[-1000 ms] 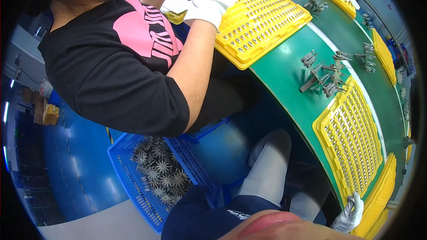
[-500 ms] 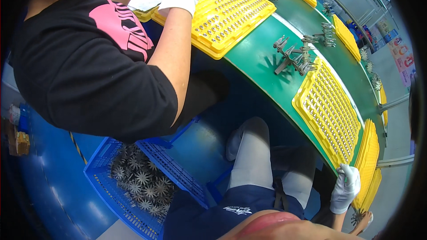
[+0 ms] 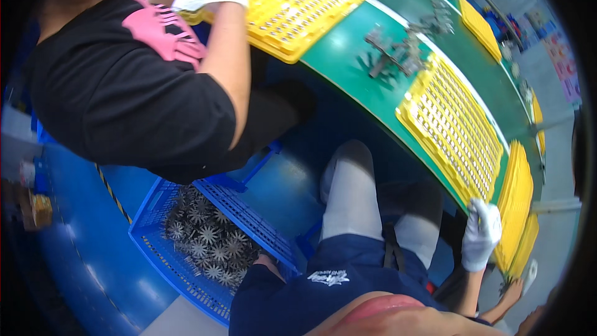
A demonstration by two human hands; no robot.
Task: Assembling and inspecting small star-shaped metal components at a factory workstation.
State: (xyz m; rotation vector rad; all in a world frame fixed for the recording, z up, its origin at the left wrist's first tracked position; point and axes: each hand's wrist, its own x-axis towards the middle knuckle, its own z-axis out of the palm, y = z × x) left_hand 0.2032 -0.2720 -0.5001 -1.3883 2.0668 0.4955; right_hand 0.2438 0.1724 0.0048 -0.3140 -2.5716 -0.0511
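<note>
My right hand (image 3: 481, 234), in a white glove, is at the near corner of a yellow tray (image 3: 435, 90) filled with rows of small shiny metal pieces. Its fingers are curled together, and whatever they may hold is too small to make out. My left hand (image 3: 267, 264) is low beside the inner side of a blue plastic basket (image 3: 166, 274), mostly hidden by my dark sleeve and the basket's wall. In that basket lies a heap of grey, star-shaped metal parts (image 3: 208, 234).
On the green table (image 3: 339, 50) stand grey metal star-shaped racks (image 3: 395, 53). A person in a black shirt (image 3: 137, 93) works at a larger yellow tray (image 3: 298, 9) to the left. Stacked yellow trays (image 3: 515, 202) and another person's hand (image 3: 513, 292) are at the right.
My left hand has come into view beside the basket. My right hand stays by the tray corner. The whole view has shifted, so table and trays sit a little higher and further left.
</note>
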